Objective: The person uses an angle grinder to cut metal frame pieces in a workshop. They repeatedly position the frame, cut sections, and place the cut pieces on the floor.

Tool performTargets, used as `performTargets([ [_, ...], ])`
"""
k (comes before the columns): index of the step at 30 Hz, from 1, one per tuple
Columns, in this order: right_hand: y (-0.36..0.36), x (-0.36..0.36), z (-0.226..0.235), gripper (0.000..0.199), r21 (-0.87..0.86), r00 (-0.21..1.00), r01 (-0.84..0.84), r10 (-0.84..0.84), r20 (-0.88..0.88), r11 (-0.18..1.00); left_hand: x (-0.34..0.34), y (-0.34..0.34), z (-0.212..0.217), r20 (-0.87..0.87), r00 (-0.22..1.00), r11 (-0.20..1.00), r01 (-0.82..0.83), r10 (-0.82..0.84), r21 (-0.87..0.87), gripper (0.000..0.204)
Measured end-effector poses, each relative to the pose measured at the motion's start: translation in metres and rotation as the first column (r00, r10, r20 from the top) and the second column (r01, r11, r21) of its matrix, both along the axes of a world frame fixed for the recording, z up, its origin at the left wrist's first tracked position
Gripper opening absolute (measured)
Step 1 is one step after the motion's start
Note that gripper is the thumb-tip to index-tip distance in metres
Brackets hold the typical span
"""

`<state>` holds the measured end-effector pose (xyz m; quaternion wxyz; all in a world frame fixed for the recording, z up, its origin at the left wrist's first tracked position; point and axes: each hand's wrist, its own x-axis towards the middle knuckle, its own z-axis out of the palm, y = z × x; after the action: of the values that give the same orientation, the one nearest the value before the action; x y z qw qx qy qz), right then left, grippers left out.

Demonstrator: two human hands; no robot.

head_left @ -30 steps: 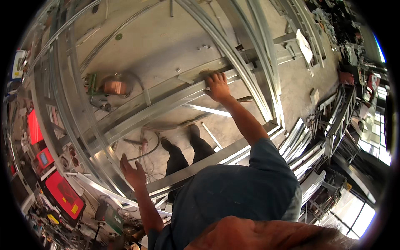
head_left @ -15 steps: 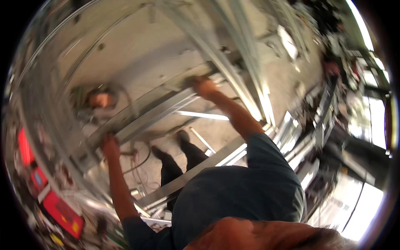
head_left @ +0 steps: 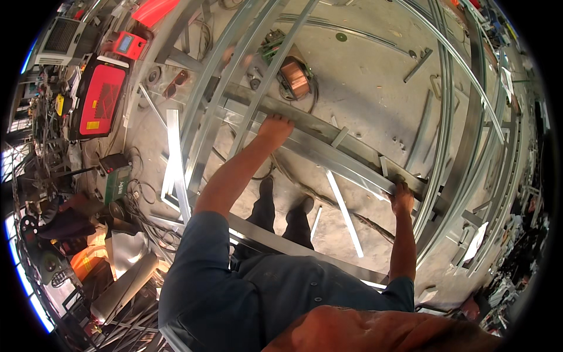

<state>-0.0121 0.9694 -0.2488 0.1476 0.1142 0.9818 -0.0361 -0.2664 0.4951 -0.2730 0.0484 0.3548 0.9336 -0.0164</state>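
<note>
A long shiny metal beam (head_left: 340,167) runs slantwise in front of me, within a frame of metal bars. My left hand (head_left: 275,132) is closed on it near its left part, fingers curled over the far edge. Near the right end my right hand (head_left: 402,198) grips the same beam, its fingers hooked over the far side. Beyond it, and alongside, lies a duller metal bar (head_left: 316,126). Several long metal rails (head_left: 275,67) cross above it close to my left hand. Between me and the beam my legs and shoes stand on the floor.
A wire spool with copper-coloured windings (head_left: 295,77) sits beyond the beam. At the left are a red-and-black machine (head_left: 102,97), a red device with a screen (head_left: 128,44), tinted glasses (head_left: 175,84) and tangled cables (head_left: 141,205). A thin metal strip (head_left: 346,214) lies near my feet.
My view has swung round, so the red machine has moved from lower left to upper left in the picture. Both hands stay on the beam. The earlier frame is blurred.
</note>
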Motion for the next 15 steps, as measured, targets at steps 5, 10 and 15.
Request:
performTargets([
  [5,0.0,-0.001,0.004,0.064,0.007,1.0,0.005,-0.005,-0.025,1.0,0.0,0.005,0.003,-0.042,0.999,1.0,-0.002,0.003,0.022,0.015],
  [10,0.01,-0.004,0.002,0.063,0.0,0.998,-0.003,0.003,0.065,1.0,-0.006,0.01,0.008,0.017,1.0,0.999,-0.022,0.021,0.026,0.013],
  [15,0.01,-0.002,-0.002,0.057,-0.019,0.998,0.037,-0.036,0.051,0.999,-0.009,0.011,0.011,0.1,0.995,1.0,0.0,-0.003,0.02,0.015],
])
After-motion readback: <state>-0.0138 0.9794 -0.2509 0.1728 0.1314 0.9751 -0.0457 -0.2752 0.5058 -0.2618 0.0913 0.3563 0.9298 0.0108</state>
